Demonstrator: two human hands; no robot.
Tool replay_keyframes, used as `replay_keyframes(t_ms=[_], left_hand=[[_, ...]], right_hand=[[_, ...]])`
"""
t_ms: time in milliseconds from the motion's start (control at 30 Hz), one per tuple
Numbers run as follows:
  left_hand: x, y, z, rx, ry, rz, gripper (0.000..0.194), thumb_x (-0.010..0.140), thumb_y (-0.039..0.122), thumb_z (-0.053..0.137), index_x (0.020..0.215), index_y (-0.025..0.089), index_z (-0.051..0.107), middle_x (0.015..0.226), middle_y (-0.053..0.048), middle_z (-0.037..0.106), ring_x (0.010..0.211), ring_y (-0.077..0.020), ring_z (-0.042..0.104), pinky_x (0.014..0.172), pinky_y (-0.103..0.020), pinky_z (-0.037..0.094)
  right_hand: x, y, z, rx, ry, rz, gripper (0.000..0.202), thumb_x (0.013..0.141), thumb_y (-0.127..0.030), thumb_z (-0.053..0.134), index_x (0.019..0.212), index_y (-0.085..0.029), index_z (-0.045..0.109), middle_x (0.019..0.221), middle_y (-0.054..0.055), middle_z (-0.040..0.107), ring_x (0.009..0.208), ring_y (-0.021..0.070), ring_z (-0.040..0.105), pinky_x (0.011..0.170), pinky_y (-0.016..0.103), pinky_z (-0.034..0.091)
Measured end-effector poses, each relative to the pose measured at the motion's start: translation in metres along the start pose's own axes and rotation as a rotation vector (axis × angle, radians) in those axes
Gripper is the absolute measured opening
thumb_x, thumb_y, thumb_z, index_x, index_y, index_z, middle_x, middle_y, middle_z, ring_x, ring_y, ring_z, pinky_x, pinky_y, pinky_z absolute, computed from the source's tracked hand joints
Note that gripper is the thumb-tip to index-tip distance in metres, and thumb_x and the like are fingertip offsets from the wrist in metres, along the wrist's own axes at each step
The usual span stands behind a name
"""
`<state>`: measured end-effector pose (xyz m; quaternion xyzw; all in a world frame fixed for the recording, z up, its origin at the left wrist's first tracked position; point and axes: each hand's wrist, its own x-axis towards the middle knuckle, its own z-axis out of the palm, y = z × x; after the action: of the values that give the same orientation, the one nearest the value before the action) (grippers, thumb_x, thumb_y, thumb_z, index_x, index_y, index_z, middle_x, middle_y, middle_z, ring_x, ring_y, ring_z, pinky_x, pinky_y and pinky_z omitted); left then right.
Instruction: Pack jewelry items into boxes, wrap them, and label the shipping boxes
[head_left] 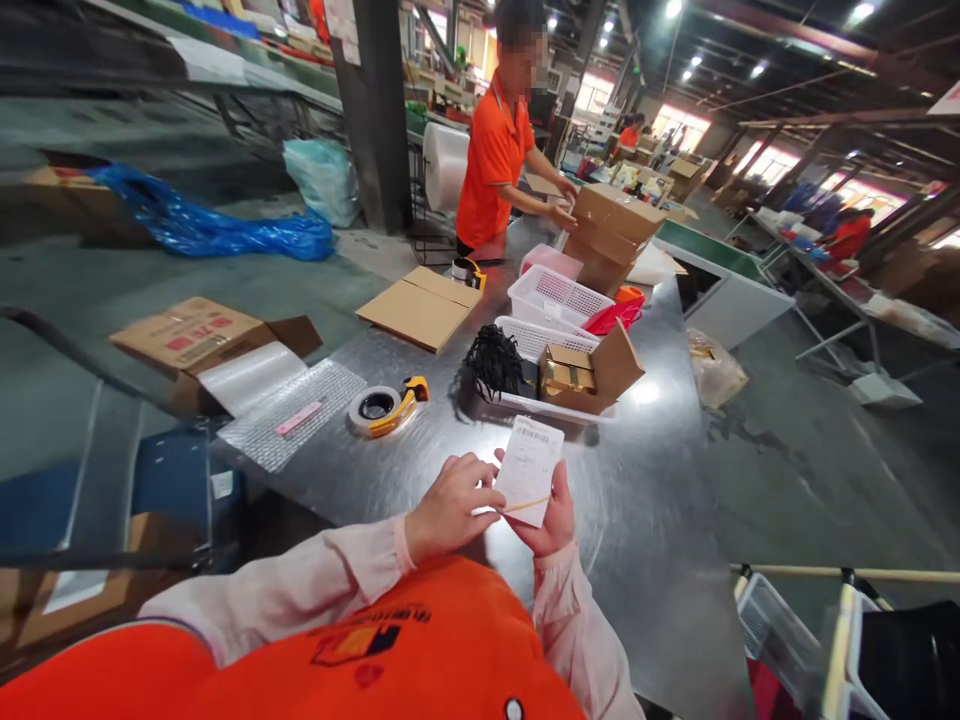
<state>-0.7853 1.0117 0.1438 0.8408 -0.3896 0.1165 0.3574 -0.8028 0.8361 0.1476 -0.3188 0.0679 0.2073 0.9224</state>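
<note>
A small stack of white printed slips (531,462), with a barcode at its top, lies tilted in my right hand (556,522). The fingers and thumb of that hand grip its edges from below. Across the lower part of the slips runs a thin yellow rubber band (529,504). My left hand (450,505) is at the left edge of the stack, its fingertips pinched at the band's end. Both hands are above the near part of the metal table (637,560).
Beyond my hands, a white basket (585,411) holds black cords (495,360) and an open carton (568,375). A tape dispenser (386,408), bubble wrap (289,420) and flat cardboard (420,308) lie to the left. Across the table, a co-worker (491,150) handles a cardboard box (611,225).
</note>
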Motion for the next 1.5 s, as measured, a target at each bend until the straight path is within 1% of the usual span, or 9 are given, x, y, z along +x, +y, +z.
replay_keyframes(t_ms=[200, 333, 567, 667, 900, 1033, 1200, 1333, 1500], left_hand=[[0.001, 0.003, -0.001, -0.048, 0.014, -0.031, 0.009, 0.081, 0.026, 0.072, 0.089, 0.022, 0.074, 0.085, -0.004, 0.066, 0.088, -0.0197, 0.057, 0.078, -0.035, 0.036], [0.005, 0.003, -0.004, -0.158, 0.078, -0.096, 0.009, 0.08, 0.026, 0.072, 0.087, 0.02, 0.073, 0.079, -0.003, 0.066, 0.081, -0.0181, 0.058, 0.078, -0.034, 0.039], [0.02, -0.005, -0.009, -0.522, 0.16, -0.541, 0.018, 0.073, 0.024, 0.071, 0.089, 0.018, 0.069, 0.073, 0.001, 0.059, 0.067, -0.0131, 0.052, 0.064, -0.026, 0.04], [0.026, -0.012, -0.005, -0.669, 0.142, -0.658, 0.026, 0.065, 0.029, 0.075, 0.087, 0.017, 0.066, 0.068, 0.004, 0.056, 0.061, -0.0105, 0.046, 0.06, -0.025, 0.038], [0.031, -0.019, 0.003, -0.895, 0.034, -0.768, 0.04, 0.056, 0.041, 0.081, 0.079, 0.016, 0.061, 0.062, 0.005, 0.053, 0.056, -0.0108, 0.049, 0.055, -0.025, 0.038], [0.032, -0.019, 0.004, -1.03, 0.009, -0.79, 0.039, 0.057, 0.041, 0.082, 0.073, 0.015, 0.058, 0.063, 0.003, 0.057, 0.054, -0.0112, 0.054, 0.055, -0.026, 0.043], [0.032, -0.02, 0.002, -1.121, 0.018, -0.804, 0.037, 0.056, 0.037, 0.084, 0.068, 0.014, 0.057, 0.063, 0.003, 0.058, 0.053, -0.0093, 0.051, 0.054, -0.025, 0.042], [0.03, -0.024, 0.003, -1.137, 0.034, -0.862, 0.037, 0.054, 0.038, 0.084, 0.065, 0.014, 0.057, 0.061, 0.003, 0.058, 0.054, -0.01, 0.05, 0.051, -0.024, 0.04], [0.03, -0.032, -0.001, -1.059, 0.089, -0.919, 0.033, 0.054, 0.038, 0.081, 0.064, 0.014, 0.06, 0.061, 0.002, 0.058, 0.054, -0.0108, 0.05, 0.05, -0.025, 0.039]], right_hand=[[-0.002, 0.002, -0.002, 0.002, -0.015, 0.008, 0.077, 0.073, -0.079, 0.055, 0.119, -0.018, 0.066, 0.132, 0.014, 0.062, 0.124, 0.0333, 0.052, 0.103, 0.056, 0.043], [-0.002, 0.004, -0.003, 0.048, 0.02, -0.025, 0.072, 0.074, -0.075, 0.059, 0.12, -0.021, 0.065, 0.132, 0.013, 0.062, 0.122, 0.0319, 0.054, 0.103, 0.056, 0.042], [-0.003, 0.006, -0.002, 0.087, 0.022, -0.011, 0.063, 0.077, -0.071, 0.061, 0.117, -0.022, 0.066, 0.129, 0.01, 0.065, 0.115, 0.0292, 0.06, 0.104, 0.056, 0.042], [-0.002, 0.008, -0.002, 0.11, 0.014, 0.006, 0.062, 0.076, -0.069, 0.063, 0.117, -0.022, 0.066, 0.127, 0.01, 0.066, 0.111, 0.0282, 0.062, 0.104, 0.056, 0.042], [-0.002, 0.013, -0.004, 0.124, 0.07, 0.036, 0.058, 0.082, -0.066, 0.059, 0.12, -0.023, 0.063, 0.121, 0.01, 0.068, 0.111, 0.0278, 0.062, 0.102, 0.058, 0.044], [-0.002, 0.016, -0.006, 0.107, 0.061, 0.04, 0.06, 0.076, -0.068, 0.064, 0.115, -0.023, 0.065, 0.117, 0.008, 0.07, 0.107, 0.0286, 0.064, 0.101, 0.057, 0.044], [0.001, 0.021, -0.009, 0.06, 0.066, 0.046, 0.058, 0.079, -0.07, 0.059, 0.113, -0.023, 0.066, 0.111, 0.008, 0.072, 0.109, 0.0293, 0.064, 0.1, 0.057, 0.046], [0.001, 0.022, -0.009, 0.027, 0.041, 0.053, 0.059, 0.082, -0.07, 0.055, 0.117, -0.023, 0.064, 0.12, 0.01, 0.069, 0.115, 0.0305, 0.061, 0.102, 0.058, 0.044], [0.001, 0.022, -0.013, -0.006, -0.036, 0.142, 0.053, 0.084, -0.058, 0.061, 0.121, -0.02, 0.061, 0.124, 0.012, 0.067, 0.115, 0.03, 0.062, 0.1, 0.059, 0.046]])
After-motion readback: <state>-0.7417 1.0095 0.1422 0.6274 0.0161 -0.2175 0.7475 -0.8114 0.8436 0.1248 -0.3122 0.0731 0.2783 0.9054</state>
